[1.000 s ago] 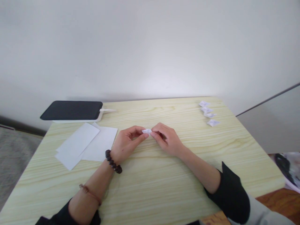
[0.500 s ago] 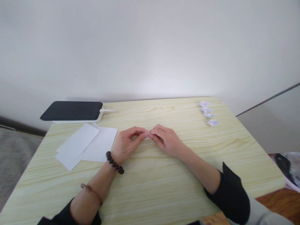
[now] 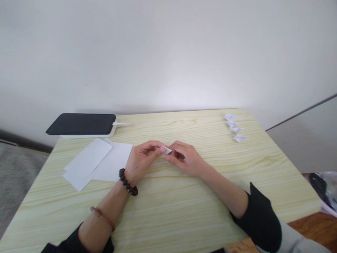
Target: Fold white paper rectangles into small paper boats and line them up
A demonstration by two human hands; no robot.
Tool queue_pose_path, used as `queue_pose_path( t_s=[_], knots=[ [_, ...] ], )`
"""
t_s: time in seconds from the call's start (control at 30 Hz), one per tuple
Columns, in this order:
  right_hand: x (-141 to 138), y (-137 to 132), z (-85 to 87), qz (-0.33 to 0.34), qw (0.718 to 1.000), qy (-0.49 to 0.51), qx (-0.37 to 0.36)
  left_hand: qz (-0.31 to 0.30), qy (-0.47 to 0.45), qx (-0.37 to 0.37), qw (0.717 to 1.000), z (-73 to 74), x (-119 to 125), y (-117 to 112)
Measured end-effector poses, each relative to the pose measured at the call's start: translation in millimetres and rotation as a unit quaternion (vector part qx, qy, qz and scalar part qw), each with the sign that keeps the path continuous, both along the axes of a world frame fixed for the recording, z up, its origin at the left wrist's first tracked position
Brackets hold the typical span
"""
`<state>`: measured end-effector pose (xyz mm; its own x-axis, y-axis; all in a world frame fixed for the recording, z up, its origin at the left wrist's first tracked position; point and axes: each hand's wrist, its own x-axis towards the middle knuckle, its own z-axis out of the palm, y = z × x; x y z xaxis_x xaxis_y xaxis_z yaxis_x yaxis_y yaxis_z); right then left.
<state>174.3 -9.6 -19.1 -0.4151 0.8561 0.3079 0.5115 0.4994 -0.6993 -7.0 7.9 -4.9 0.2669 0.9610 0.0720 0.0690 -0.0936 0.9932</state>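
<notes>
Small folded paper (image 3: 167, 150) held over mid desk (image 3: 184, 214).
Left hand (image 3: 140, 160) grip pinches its left end; right hand (image 3: 190, 160) grip parted by the tip. Likely light, easily crushed: best held softly at the edges.

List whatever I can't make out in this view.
In the head view:
Folded paper: left end, behind the left hand.
Right hand: contact with that paper, too small to judge.
White sheets: their number, hidden by overlap.
White block: top, under the phone.
Four folded pieces: creases, too small.
Bundle: cut off by right edge.
</notes>
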Motion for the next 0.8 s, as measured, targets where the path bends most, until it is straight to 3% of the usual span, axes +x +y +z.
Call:
queue_pose_path(
  t_s=[0.17, 0.43, 0.67, 0.8],
  knots=[
    [0.1, 1.0, -3.4, 0.017, 0.999, -0.008, 0.039, 0.006, 0.058, 0.001, 0.998, -1.0, -0.8, 0.9],
    [-2.8, -0.4, -4.6, 0.021, 0.996, -0.027, 0.085, -0.001, 0.049, -0.051, 0.998, -0.2, -1.9, 2.4],
    [-1.0, 0.9, 0.9, -0.018, 0.998, 0.052, 0.001, -0.02, 0.028, -0.03, 0.999, -4.6, -2.3, 3.7],
    [-0.1, 1.5, -0.2, 0.003, 0.999, 0.035, 0.007, -0.032, 0.059, -0.016, 0.998, -4.6, -2.0, 2.9]
  ],
)
